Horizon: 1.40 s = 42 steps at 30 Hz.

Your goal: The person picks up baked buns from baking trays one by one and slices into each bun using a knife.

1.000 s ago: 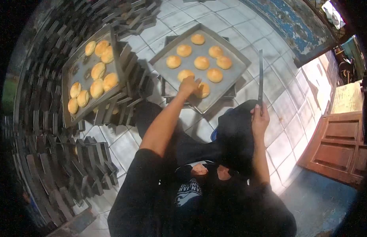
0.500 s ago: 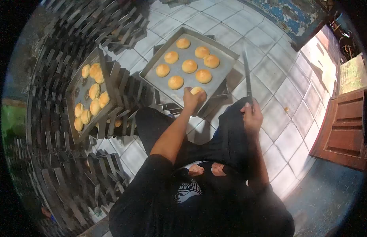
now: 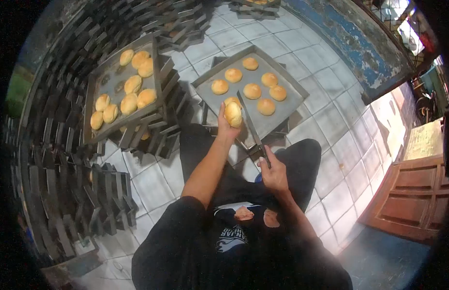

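Observation:
A golden bread bun is held in my left hand, tilted on its side above the near edge of the front tray. My right hand is wrapped round the dark handle of a long knife. The blade points up and to the left, close beside the held bun; whether it touches the bun I cannot tell. Several round browned buns sit spaced out on the square metal baking tray. One of them is partly hidden behind the held bun.
At the left, a second tray holds several buns on top of a stack of trays. More stacked metal trays line the left side. Pale tiles cover the floor. A wooden door panel is at the right.
My left hand has lifted the bun off the tray and turned it on its side. My right hand has brought the knife left from beside the knee to the bun. The view has shifted.

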Each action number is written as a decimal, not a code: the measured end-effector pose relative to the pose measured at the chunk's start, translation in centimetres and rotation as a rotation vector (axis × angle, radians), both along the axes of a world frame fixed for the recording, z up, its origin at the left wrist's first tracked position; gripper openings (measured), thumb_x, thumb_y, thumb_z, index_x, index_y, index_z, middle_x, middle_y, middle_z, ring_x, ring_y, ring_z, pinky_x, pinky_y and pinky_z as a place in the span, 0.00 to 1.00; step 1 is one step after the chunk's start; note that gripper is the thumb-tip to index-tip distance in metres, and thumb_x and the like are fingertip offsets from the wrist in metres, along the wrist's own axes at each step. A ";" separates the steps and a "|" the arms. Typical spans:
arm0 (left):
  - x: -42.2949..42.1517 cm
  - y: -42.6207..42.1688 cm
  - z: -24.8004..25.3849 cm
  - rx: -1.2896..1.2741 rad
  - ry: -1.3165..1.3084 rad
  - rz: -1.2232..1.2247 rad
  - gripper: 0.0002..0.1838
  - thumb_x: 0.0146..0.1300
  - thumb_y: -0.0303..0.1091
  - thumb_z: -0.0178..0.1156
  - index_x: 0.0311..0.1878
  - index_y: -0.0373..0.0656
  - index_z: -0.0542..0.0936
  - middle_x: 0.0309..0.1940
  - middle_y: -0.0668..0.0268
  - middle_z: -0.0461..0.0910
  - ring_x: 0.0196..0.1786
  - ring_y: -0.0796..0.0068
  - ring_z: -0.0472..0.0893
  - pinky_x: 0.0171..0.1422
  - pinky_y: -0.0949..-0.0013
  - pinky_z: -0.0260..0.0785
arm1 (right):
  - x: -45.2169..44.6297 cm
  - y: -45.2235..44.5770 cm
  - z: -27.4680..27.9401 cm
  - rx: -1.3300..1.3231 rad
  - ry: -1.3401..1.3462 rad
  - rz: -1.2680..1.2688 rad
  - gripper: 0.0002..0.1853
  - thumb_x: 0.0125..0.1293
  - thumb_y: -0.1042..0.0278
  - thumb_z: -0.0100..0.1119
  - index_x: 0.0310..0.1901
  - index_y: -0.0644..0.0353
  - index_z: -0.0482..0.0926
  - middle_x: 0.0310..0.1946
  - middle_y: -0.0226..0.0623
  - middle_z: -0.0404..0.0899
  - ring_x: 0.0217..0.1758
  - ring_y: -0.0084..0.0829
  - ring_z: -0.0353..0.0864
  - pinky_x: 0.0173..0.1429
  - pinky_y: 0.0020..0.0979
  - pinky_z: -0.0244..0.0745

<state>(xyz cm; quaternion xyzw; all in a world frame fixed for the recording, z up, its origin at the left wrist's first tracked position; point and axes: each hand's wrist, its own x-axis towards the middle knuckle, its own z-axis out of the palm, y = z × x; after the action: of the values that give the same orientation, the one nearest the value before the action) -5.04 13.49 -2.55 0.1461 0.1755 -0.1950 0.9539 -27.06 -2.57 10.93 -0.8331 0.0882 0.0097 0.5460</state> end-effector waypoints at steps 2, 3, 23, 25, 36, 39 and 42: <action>-0.4 -0.5 1.3 0.004 0.061 0.074 0.28 0.67 0.67 0.62 0.50 0.50 0.83 0.38 0.68 0.88 0.34 0.71 0.87 0.33 0.66 0.81 | -0.4 0.5 0.1 -0.018 -0.022 0.009 0.26 0.76 0.68 0.56 0.72 0.69 0.71 0.41 0.50 0.88 0.42 0.30 0.90 0.48 0.31 0.82; -0.8 -0.7 2.8 -0.003 0.065 0.078 0.28 0.67 0.67 0.62 0.50 0.50 0.83 0.38 0.68 0.88 0.34 0.71 0.87 0.33 0.66 0.81 | -0.5 0.8 0.1 -0.021 -0.049 0.008 0.25 0.76 0.69 0.56 0.71 0.69 0.71 0.42 0.51 0.88 0.42 0.31 0.90 0.47 0.31 0.82; -1.1 -1.6 3.5 0.014 -0.036 0.132 0.16 0.70 0.50 0.67 0.51 0.51 0.82 0.39 0.71 0.86 0.39 0.73 0.87 0.43 0.66 0.82 | 0.7 1.8 3.2 -0.072 0.006 0.039 0.24 0.76 0.67 0.54 0.70 0.67 0.73 0.37 0.55 0.85 0.41 0.43 0.90 0.48 0.38 0.80; -1.0 -1.6 3.2 0.036 -0.070 0.094 0.16 0.70 0.49 0.67 0.51 0.50 0.82 0.39 0.71 0.86 0.40 0.73 0.87 0.45 0.66 0.82 | -0.6 1.5 1.6 -0.085 -0.067 0.002 0.24 0.76 0.67 0.55 0.71 0.65 0.73 0.34 0.54 0.85 0.39 0.42 0.90 0.46 0.38 0.80; -1.2 -1.4 3.1 0.089 -0.131 0.096 0.15 0.69 0.46 0.69 0.51 0.49 0.81 0.40 0.69 0.85 0.42 0.71 0.87 0.49 0.62 0.83 | 0.4 0.8 1.0 -0.073 -0.109 0.030 0.25 0.76 0.67 0.57 0.70 0.68 0.72 0.34 0.56 0.85 0.38 0.43 0.90 0.46 0.37 0.81; -2.4 -2.2 2.7 0.157 -0.211 -0.030 0.16 0.68 0.45 0.69 0.51 0.47 0.80 0.39 0.67 0.85 0.42 0.70 0.87 0.48 0.62 0.83 | 0.0 0.4 -0.1 -0.047 -0.003 -0.063 0.25 0.77 0.67 0.57 0.71 0.65 0.73 0.30 0.45 0.84 0.34 0.27 0.84 0.46 0.30 0.79; -3.2 -3.8 2.3 0.269 -0.283 -0.069 0.16 0.68 0.45 0.69 0.51 0.46 0.80 0.38 0.65 0.84 0.40 0.68 0.87 0.46 0.61 0.83 | 3.6 0.1 0.0 -0.047 -0.109 -0.044 0.26 0.76 0.67 0.57 0.72 0.66 0.72 0.31 0.47 0.86 0.34 0.29 0.85 0.46 0.31 0.79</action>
<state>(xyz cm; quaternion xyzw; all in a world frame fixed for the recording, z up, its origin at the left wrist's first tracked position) -8.27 9.69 -0.25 0.3039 0.0591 -0.1800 0.9337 -23.45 -2.45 10.97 -0.8428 0.0769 -0.0500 0.5304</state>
